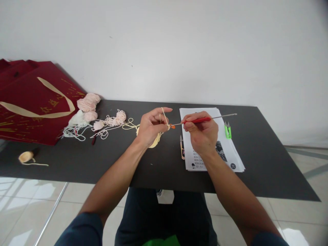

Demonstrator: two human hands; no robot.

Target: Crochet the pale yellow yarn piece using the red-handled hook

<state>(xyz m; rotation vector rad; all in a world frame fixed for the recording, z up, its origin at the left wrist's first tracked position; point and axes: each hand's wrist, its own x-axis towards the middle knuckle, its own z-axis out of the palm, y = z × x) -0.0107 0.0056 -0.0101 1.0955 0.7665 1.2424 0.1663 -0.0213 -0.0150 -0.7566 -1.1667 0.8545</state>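
Note:
My left hand [148,126] pinches a small cream crochet piece [168,127] between thumb and fingers. A strand of pale yarn [164,115] runs from it over the raised index finger. In my right hand [203,135] is a crochet hook, its red handle [203,120] gripped near the middle. The hook's thin metal shaft points left and its end meets the crochet piece. Beside that end sits a small orange clip [172,126], perhaps a stitch marker. Pale yellow yarn [155,141] lies below my left hand, partly hidden by it.
Printed sheets [189,160] lie under my right hand. Green thread snips [228,130] rest on their right, another pair of snips [182,150] on their left. Pink yarn balls [88,102], tangled strands and a red gift bag [28,92] stand left. A small cream crocheted cup [25,157] lies near the front edge.

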